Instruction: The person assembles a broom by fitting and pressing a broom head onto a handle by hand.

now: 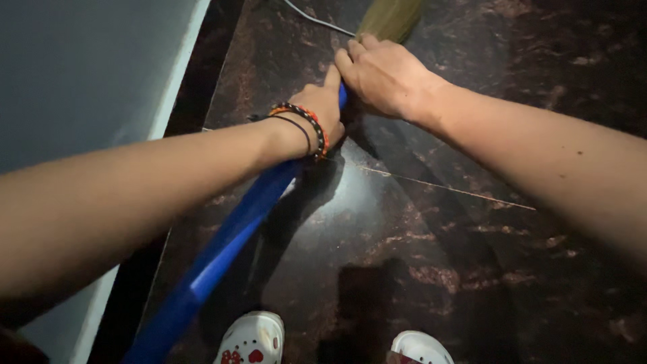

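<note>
A broom with a long blue handle [222, 246] runs from the bottom left up to the top middle, where its yellowish bristle head [391, 17] rests on the dark floor. My left hand [323, 108], with beaded bracelets at the wrist, is closed around the handle near its upper end. My right hand [381, 71] grips the broom just above it, where the handle meets the bristles. The two hands touch each other.
The floor is dark brown marbled tile [418, 256] with a thin seam across it. A grey wall [74, 74] with a pale baseboard stands at the left. A thin grey cable [317, 20] lies near the bristles. My two white clogs [253, 340] show at the bottom.
</note>
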